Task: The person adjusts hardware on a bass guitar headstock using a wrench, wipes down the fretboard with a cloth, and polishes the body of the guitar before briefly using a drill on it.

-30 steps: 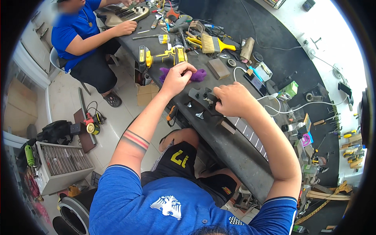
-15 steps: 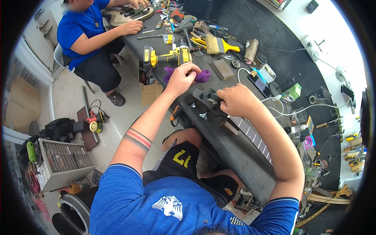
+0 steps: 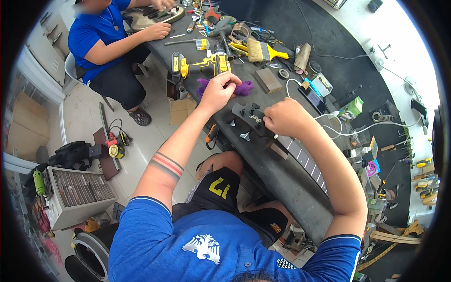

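A dark guitar headstock (image 3: 242, 123) lies on the workbench, with black tuning pegs (image 3: 254, 107) on its far edge and silvery ones (image 3: 244, 136) on its near edge. My right hand (image 3: 287, 117) is curled closed over the headstock's right side; what its fingers hold is hidden. The fretted neck (image 3: 303, 160) runs beneath my right forearm, beside a small wooden block (image 3: 279, 150). To the left, my left hand (image 3: 218, 93) is closed in a pinch beside a crumpled purple cloth (image 3: 244, 88). Whatever is between those fingers is too small to tell.
A yellow-black cordless drill (image 3: 202, 68) lies beyond my left hand. Further along are a wide paintbrush (image 3: 265, 51), a rectangular block (image 3: 268, 82), a phone (image 3: 314, 99) and a white cable (image 3: 338, 123). Across the bench corner, a seated person (image 3: 101, 44) works at a guitar body (image 3: 162, 18).
My right hand has turned slightly over the headstock, its fingers tucked further in. My left hand stays nearly in place. The other person's far hand has shifted over the guitar body.
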{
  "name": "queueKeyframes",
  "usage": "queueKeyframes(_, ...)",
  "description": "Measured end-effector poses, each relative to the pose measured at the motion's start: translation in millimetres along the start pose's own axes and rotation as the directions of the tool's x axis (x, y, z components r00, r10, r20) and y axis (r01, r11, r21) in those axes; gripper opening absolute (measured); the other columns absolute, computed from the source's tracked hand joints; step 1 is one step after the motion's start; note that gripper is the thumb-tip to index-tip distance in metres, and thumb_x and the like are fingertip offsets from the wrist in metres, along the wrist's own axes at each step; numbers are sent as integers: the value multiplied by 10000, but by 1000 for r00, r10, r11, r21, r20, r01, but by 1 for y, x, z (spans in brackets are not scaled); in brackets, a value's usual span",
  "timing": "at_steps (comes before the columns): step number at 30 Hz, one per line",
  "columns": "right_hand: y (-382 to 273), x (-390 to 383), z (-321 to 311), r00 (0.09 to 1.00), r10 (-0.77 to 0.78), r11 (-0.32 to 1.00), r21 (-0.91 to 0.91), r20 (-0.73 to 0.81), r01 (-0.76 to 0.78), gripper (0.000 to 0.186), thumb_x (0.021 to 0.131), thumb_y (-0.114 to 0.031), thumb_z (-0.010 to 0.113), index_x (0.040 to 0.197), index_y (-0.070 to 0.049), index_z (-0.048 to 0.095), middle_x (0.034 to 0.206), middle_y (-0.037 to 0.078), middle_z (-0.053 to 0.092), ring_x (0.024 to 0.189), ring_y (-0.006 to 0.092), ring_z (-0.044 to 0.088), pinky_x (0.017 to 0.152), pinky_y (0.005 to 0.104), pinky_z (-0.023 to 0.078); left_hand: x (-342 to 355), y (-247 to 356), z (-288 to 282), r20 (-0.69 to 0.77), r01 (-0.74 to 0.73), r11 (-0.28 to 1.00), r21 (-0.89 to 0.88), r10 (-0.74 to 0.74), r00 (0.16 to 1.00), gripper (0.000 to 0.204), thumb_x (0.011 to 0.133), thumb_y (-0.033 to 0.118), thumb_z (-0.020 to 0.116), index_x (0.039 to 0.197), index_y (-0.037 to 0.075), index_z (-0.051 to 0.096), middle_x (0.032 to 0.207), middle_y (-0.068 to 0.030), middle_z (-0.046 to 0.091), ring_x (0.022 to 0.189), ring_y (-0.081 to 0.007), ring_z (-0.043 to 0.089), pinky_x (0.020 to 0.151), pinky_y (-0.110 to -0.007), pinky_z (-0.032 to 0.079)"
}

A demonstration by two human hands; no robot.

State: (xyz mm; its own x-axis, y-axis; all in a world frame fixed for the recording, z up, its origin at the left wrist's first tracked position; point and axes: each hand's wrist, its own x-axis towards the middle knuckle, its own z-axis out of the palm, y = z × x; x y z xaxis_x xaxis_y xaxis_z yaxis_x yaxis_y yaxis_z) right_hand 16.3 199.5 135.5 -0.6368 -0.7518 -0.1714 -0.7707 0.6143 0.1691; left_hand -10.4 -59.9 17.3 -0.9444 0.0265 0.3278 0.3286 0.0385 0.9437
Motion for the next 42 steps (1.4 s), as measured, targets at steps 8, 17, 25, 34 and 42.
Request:
queueKeyframes(8, 3, -2, -9, 997, -46, 998, 46, -63, 49, 312, 992, -349, 643, 960, -52, 733, 870, 174, 774, 868, 418, 754, 873, 547, 566, 6, -5, 0, -34, -27, 1000, -9, 26, 999, 191, 1061, 5, 599, 1139, 19, 773, 1042, -15, 733, 865, -80, 707, 754, -265, 614)
queueKeyframes(17, -2, -3, -17, 999, 33, 997, 64, 10, -33, 323, 1002, -326, 640, 878, -54, 763, 845, 177, 774, 864, 400, 758, 866, 552, 570, -2, -8, 0, -45, -7, 1000, -8, 7, 999, 183, 1050, 5, 608, 1098, -6, 784, 1077, -39, 723, 884, -108, 715, 745, -284, 621)
queueKeyframes(25, 10, 5, -3, 997, 20, 999, 37, 73, -22, 256, 938, -304, 670, 933, -49, 698, 833, 165, 747, 822, 416, 738, 800, 553, 570, 11, -11, 2, -51, -92, 996, 12, 93, 994, 199, 1055, 12, 593, 1096, -1, 787, 1045, -49, 738, 849, -125, 727, 747, -285, 622)
queueKeyframes(34, -8, -2, -13, 999, 26, 994, 105, -26, -23, 273, 893, -314, 691, 892, -47, 747, 835, 214, 757, 834, 457, 742, 798, 585, 591, -19, 31, -10, -98, -211, 956, -203, 194, 976, 744, 978, -75, 612, 1687, 44, 419, 1413, -147, 698, 1378, -262, 666, 1149, -406, 528)
queueKeyframes(42, -16, 5, -17, 1000, 22, 1000, -18, -6, -22, 330, 956, -318, 671, 826, -37, 785, 812, 188, 780, 826, 404, 777, 816, 544, 593, -158, 405, -466, -843, -528, 744, 409, 529, 92, 310, 1097, 82, 556, 1279, -154, 645, 1294, -315, 744, 1199, -417, 768, 1075, -494, 634)
